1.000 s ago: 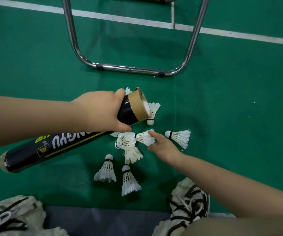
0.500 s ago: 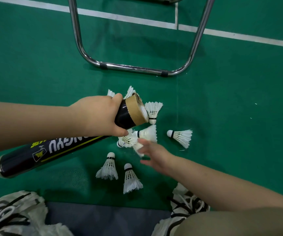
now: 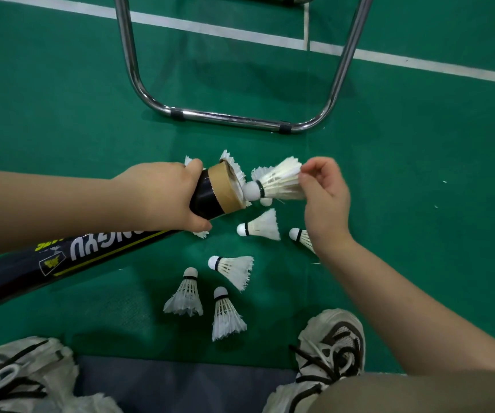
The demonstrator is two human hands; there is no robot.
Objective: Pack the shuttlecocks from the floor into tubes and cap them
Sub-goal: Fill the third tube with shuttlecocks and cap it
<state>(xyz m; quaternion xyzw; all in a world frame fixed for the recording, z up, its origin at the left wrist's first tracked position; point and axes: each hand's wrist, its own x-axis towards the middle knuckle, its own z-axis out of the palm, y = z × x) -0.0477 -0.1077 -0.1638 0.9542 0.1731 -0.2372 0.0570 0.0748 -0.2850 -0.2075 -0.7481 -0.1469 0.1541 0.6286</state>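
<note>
Packing looks unfinished: right hand pinches a shuttlecock by its feathers, cork at the mouth of the tube that left hand grips, others lying on the floor, capping not yet done.

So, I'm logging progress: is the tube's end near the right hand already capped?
No, the tube has its tan-banded mouth open, and the right hand holds a shuttlecock cork-first at it.

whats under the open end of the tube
White shuttlecock feathers poke out past the tube rim, and more below the left hand. Their corks, and how many lie there, are covered by tube and hand.
</note>
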